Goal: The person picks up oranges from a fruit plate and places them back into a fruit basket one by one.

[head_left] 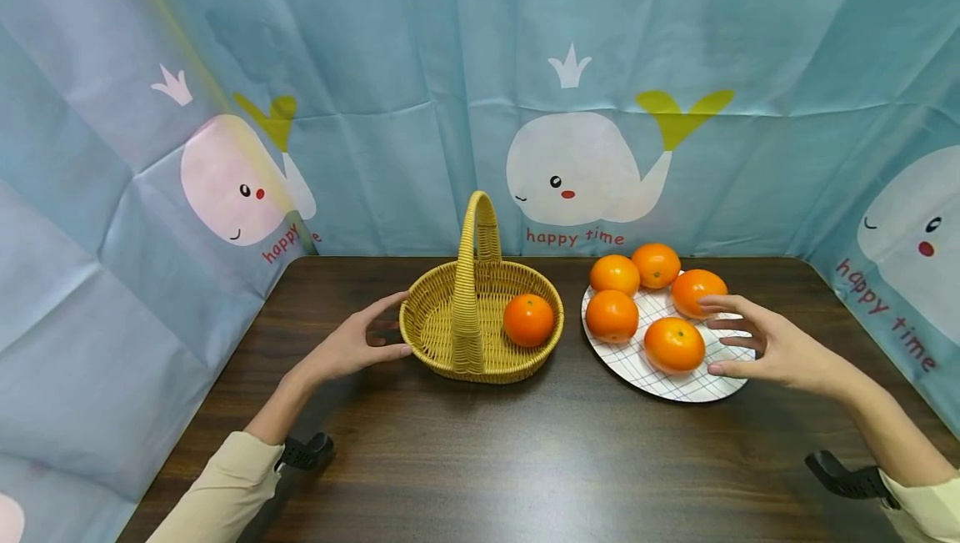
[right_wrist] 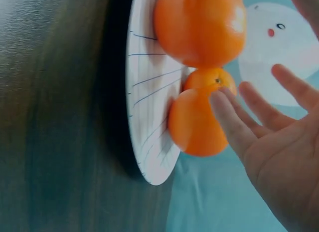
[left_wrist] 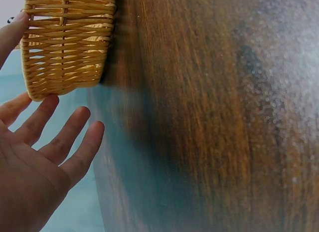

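A yellow wicker basket (head_left: 495,375) with a tall arched handle stands near the middle of the table, one orange (head_left: 528,320) lying in its right half. My left hand (head_left: 345,349) is at the basket's left end, fingertips and thumb right at the rim, fingers spread. To the right sits a white plate (head_left: 697,387) with thin checked lines, bearing several oranges. Over the plate's right side is my right hand (head_left: 787,351), fingers apart and nothing in its grasp. Nearest to it are the front orange (head_left: 674,345) and the right rear orange (head_left: 696,293).
The dark wood table (head_left: 480,460) ends at a light blue curtain (head_left: 390,184) with whale prints, which hangs behind and along both sides. Black straps with mounts (head_left: 307,451) sit on both wrists by the pale sleeves.
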`<state>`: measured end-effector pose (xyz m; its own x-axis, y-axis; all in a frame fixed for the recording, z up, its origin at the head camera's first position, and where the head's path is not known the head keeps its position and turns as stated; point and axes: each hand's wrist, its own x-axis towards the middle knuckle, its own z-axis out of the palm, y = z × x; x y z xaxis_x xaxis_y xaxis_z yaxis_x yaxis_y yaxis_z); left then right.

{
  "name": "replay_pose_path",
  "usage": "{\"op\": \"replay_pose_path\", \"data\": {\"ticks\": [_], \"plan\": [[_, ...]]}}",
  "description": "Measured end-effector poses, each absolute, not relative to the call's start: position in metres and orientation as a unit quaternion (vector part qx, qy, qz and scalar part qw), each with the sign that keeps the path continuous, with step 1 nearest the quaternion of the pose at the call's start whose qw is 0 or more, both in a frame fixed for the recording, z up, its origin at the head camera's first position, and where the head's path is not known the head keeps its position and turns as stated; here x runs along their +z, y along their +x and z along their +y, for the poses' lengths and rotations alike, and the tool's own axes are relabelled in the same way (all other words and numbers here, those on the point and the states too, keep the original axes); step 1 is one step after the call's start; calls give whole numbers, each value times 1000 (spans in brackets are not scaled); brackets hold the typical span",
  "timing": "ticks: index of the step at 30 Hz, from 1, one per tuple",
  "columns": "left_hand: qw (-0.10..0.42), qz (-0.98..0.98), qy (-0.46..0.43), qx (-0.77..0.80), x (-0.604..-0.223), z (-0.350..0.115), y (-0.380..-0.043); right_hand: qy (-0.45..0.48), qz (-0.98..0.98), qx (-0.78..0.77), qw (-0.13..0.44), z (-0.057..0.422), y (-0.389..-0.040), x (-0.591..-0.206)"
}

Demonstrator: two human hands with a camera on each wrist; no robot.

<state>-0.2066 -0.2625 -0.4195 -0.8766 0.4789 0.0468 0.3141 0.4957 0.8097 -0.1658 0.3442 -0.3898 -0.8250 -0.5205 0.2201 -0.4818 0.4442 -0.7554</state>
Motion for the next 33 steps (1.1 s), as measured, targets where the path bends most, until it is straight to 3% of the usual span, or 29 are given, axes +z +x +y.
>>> {"op": "replay_pose_path", "data": {"ticks": [13,33], "plan": [[92,858,233,449,-421,-265,-206,-273,847,-449,72,339,-171,-415],[91,851,235,460,-423,-263,-207,-284,865,-415,13,333,-177,-419]]}}
